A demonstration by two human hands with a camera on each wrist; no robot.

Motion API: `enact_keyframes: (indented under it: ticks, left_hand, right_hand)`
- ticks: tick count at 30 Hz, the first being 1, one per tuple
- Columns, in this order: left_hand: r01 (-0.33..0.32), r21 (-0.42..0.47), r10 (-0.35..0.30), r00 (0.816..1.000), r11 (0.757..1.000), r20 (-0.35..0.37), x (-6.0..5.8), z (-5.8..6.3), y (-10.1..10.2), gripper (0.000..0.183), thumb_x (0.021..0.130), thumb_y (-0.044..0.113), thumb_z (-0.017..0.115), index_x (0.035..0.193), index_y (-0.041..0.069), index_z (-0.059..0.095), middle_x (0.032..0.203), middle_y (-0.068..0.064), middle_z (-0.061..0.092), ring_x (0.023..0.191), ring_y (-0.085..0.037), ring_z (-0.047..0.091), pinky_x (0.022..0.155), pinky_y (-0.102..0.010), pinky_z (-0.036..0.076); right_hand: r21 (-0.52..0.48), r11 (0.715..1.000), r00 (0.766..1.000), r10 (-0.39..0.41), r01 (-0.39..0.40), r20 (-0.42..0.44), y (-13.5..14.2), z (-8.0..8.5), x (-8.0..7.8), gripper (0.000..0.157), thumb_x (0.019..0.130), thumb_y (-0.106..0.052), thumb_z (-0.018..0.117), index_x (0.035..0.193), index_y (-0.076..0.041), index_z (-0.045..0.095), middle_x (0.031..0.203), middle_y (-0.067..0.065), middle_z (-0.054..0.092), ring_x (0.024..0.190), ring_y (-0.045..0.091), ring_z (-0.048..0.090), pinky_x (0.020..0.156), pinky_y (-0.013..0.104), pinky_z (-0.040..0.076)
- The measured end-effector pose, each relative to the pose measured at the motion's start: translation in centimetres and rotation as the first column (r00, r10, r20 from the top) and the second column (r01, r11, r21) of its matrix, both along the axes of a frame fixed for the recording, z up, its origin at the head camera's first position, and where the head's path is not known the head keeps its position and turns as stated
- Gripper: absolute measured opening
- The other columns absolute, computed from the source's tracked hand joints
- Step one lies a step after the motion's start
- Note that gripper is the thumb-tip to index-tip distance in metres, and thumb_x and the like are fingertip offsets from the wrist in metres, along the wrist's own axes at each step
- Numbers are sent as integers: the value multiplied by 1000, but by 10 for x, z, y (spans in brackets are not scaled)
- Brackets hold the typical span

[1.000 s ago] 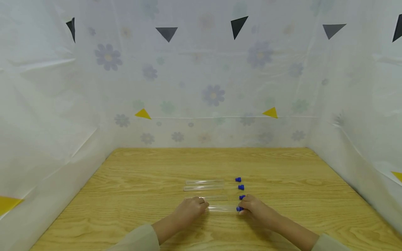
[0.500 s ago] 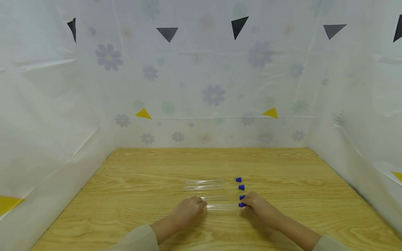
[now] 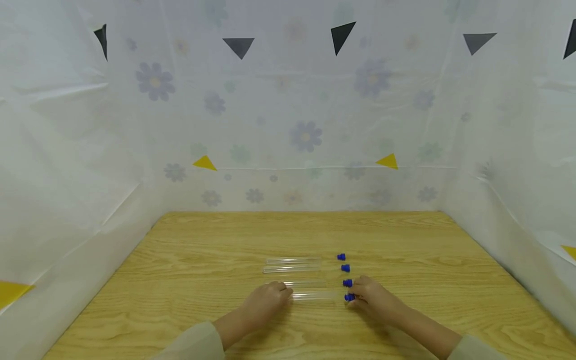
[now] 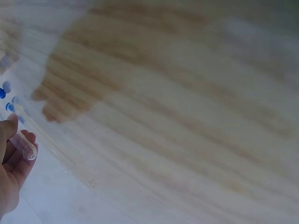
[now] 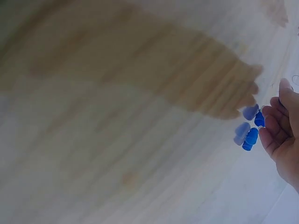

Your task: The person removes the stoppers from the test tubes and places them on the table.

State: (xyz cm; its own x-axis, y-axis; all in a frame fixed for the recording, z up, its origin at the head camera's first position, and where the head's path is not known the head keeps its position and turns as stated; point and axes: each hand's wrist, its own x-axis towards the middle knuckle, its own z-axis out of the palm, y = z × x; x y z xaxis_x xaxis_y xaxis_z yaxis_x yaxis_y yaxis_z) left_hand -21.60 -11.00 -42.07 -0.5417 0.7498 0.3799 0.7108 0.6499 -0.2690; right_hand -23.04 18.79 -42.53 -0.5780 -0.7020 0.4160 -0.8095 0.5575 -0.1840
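My left hand [image 3: 266, 303] grips the closed end of a clear test tube [image 3: 317, 296], whose mouth points right. Its rounded end shows between thumb and fingers in the left wrist view, where the hand [image 4: 13, 158] is at the left edge. A blue stopper [image 3: 349, 297] is pinched in my right hand [image 3: 375, 301], a short gap from the tube's mouth. In the right wrist view the fingers of the right hand [image 5: 286, 128] mostly hide that stopper. Just behind the right fingertips lies another blue stopper [image 3: 348, 283].
Behind the held tube lie three more tubes, a near one [image 3: 308, 283], a middle one [image 3: 290, 269] and a far one [image 3: 292, 260]. Two further blue stoppers, one nearer [image 3: 345, 268] and one farther [image 3: 341, 257], lie right of them on the wooden table [image 3: 202, 250].
The right hand has drawn the stopper a little to the right, away from the tube's mouth. My left hand has shifted slightly left with the tube.
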Motion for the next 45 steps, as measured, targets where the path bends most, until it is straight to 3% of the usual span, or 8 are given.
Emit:
enact_keyframes:
  ticks: [7,16,20,25,34,45]
  left_hand:
    - [10,20,-10,1000,1000,14,-2,-3,-2,6,78,12,70,81,10,66,80,2,66,72,-7,62,61,-12,50]
    - [-14,19,12,997,1000,74,-5,-7,-4,10,78,19,70,81,10,66,79,1,63,71,-6,61,62,-9,49]
    - [-9,28,6,995,1000,101,-5,-6,-5,10,79,18,70,82,10,65,79,1,61,72,-7,61,63,-8,49]
    - [3,80,-17,986,997,169,-7,-6,-6,7,80,14,69,83,9,65,78,1,59,73,-8,60,65,-8,49]
    - [12,143,-48,967,990,252,-8,-6,-8,6,83,13,66,85,7,65,80,-1,57,75,-9,59,67,-9,49]
    - [-12,144,-34,949,990,312,-8,-5,-10,7,86,11,63,90,6,67,85,-2,56,77,-9,56,65,-12,49]
  right_hand:
    - [29,1000,999,7,-6,-33,1,-2,-1,7,78,-14,71,77,-11,65,73,-10,52,68,-3,38,53,11,39]
    - [68,997,999,-48,47,7,1,0,-2,8,81,-16,70,77,-9,66,72,-11,50,68,-3,39,54,12,40]
    - [98,994,999,-41,43,-22,-1,1,-2,8,80,-16,70,78,-9,67,72,-10,50,67,-2,40,54,12,40]
    - [151,988,997,-30,40,-73,-1,0,-3,13,79,-16,71,85,-4,69,74,-6,55,68,1,43,56,14,41]
    - [202,977,995,-47,64,-88,-1,-5,-4,21,82,-19,68,93,-1,69,79,-3,58,69,4,46,57,17,42]
    - [219,972,994,-68,85,-83,-1,-4,-1,26,86,-20,65,100,1,68,83,-2,58,72,4,45,59,18,42]
